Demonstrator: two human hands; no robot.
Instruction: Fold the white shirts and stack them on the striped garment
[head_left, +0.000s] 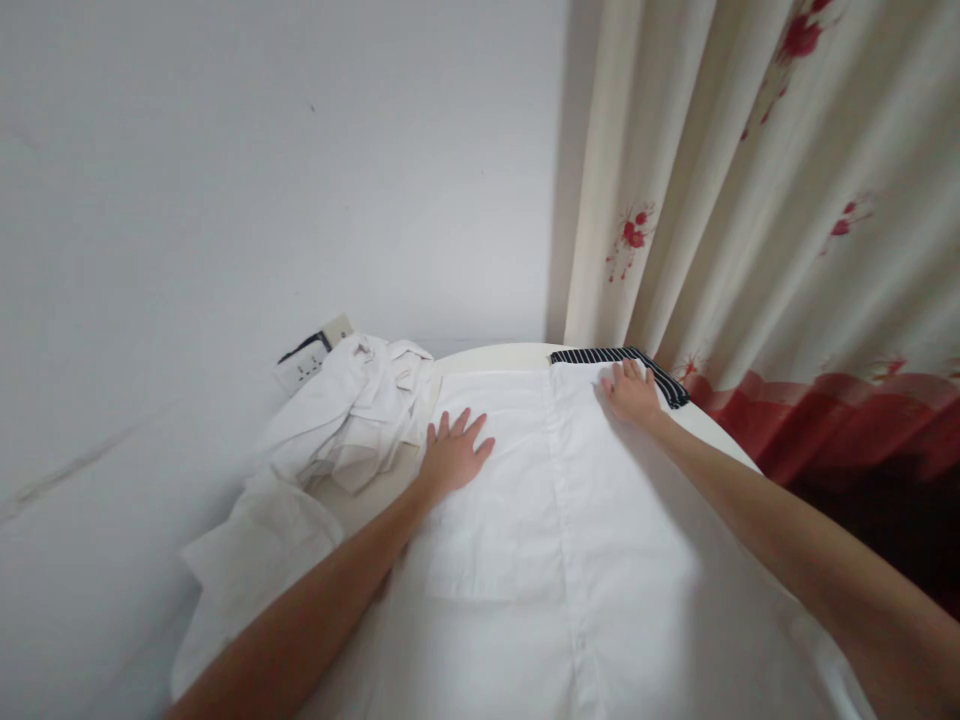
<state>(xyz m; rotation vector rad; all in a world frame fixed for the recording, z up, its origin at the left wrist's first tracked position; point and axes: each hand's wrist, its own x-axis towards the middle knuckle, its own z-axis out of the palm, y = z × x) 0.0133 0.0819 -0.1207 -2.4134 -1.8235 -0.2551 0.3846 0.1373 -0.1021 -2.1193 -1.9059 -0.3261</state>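
Lying left of the left hand [452,460] is a crumpled heap of white cloth [352,400]. The left hand itself, fingers spread wide, presses flat on the seamed white fabric [495,540], which extends beneath both hands. The right hand [632,393], fingers slightly parted, rests near the fabric's far edge. Just beyond it: a striped band [589,356]; farther right, a curtain [750,250].

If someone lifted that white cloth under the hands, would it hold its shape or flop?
The white cloth would probably flop, since soft wrinkles run across it. It looks thin, so likely light for its size. Pushed sideways, it may bunch up like the crumpled white fabric beside it.
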